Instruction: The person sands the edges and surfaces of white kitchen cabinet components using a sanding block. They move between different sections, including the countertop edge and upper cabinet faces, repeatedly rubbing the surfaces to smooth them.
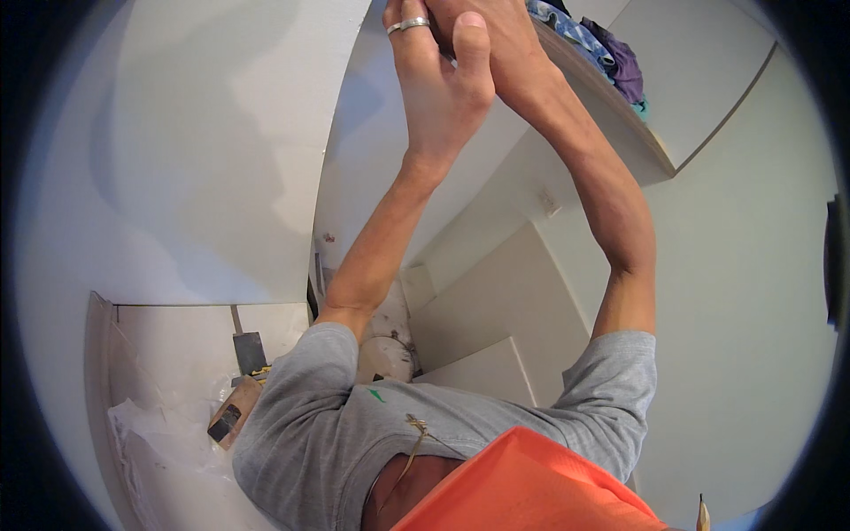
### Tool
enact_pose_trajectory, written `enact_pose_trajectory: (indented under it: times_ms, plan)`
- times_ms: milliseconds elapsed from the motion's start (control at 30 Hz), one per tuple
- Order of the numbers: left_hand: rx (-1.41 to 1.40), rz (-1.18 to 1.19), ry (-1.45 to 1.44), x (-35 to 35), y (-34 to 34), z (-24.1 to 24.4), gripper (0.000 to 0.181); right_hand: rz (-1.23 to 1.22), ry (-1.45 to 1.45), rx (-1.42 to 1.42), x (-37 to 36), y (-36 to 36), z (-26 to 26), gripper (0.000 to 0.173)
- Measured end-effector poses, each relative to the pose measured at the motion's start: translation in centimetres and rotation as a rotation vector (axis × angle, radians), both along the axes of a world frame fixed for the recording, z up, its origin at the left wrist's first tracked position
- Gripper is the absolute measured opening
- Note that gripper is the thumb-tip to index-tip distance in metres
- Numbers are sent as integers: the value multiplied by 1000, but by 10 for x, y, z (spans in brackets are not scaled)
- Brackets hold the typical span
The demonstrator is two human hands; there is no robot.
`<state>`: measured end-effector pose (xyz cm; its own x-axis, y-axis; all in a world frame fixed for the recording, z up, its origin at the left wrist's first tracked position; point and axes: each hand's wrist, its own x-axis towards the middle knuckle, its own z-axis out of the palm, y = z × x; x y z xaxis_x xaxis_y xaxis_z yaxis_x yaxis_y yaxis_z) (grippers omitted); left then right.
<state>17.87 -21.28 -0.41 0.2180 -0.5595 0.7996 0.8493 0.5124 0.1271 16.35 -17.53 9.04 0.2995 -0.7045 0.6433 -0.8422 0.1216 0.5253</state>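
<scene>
My left hand [441, 86], with metal rings on its fingers, is raised at the top centre with its thumb up. Against it, partly behind its fingers, is my right hand [488, 33], cut off by the top edge. The two hands overlap, and whether anything is held between them is hidden. Beside them on the left stands a large white panel [219, 146]. Both arms reach up in front of a pale wall.
Folded cloths [617, 60] lie on a shelf [637, 136] at upper right. Pale boards [498, 299] lean below. At lower left are a flat dark-bladed tool [250, 353], a wooden block [238, 408] and plastic film [156, 441]. A pencil tip [702, 514] shows at lower right.
</scene>
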Motion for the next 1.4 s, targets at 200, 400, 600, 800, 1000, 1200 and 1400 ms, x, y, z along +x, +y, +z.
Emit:
enact_pose_trajectory:
  times_ms: [200, 400, 600, 800, 1000, 1200, 1400]
  plan:
    - [74, -208, -16, 4, 7, 3, 66, -52, 10, -13, 0, -7, 0, 20]
    - [49, 79, -53, -2, 8, 3, 72, 61, 25, -3, -7, 3, 4, 23]
    - [-1, 104, 29, -7, -2, 0, 70, 72, 46, -42, -9, -3, -3, 24]
    - [39, -52, 125, -13, 9, 3, 71, 13, 54, -34, -15, -6, -1, 23]
    - [44, 69, 60, -7, 9, -2, 72, 129, 76, -5, -14, 0, 7, 23]
    - [4, 141, 96, -10, 5, -2, 69, 85, 66, -38, -14, -7, -3, 23]
    - [15, -63, 99, -9, 6, -6, 68, 96, 124, -88, -16, -9, -2, 23]
